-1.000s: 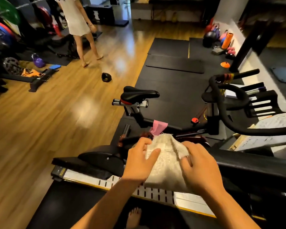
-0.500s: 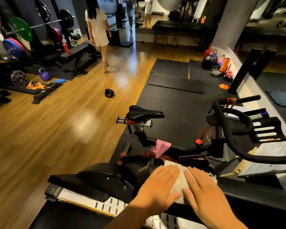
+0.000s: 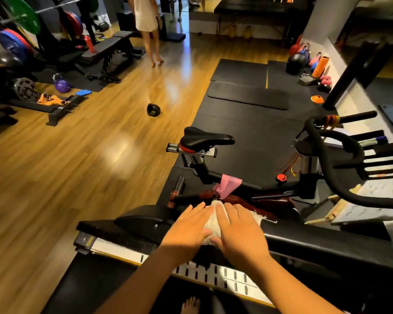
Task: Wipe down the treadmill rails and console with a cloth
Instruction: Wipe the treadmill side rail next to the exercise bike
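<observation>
A white frayed cloth [image 3: 212, 220] lies on the black treadmill rail [image 3: 315, 243], which runs across the lower part of the head view. My left hand [image 3: 187, 234] and my right hand [image 3: 238, 234] press flat on the cloth side by side, fingers stretched forward, covering most of it. A frayed corner of the cloth sticks out to the right of my right hand. Below the rail runs the treadmill's white side strip [image 3: 213, 273] with dark slots, and the dark belt [image 3: 82, 288].
An exercise bike [image 3: 207, 141] with black handlebars [image 3: 327, 164] stands just beyond the rail. A person [image 3: 145, 17] walks on the wooden floor far back. A small black weight [image 3: 153, 109] lies on the floor. Weight plates and benches fill the left side; black mats lie ahead.
My hands went from gripping the bunched cloth to pressing it flat on the rail. The view tilted up, and the person at the back walked farther away.
</observation>
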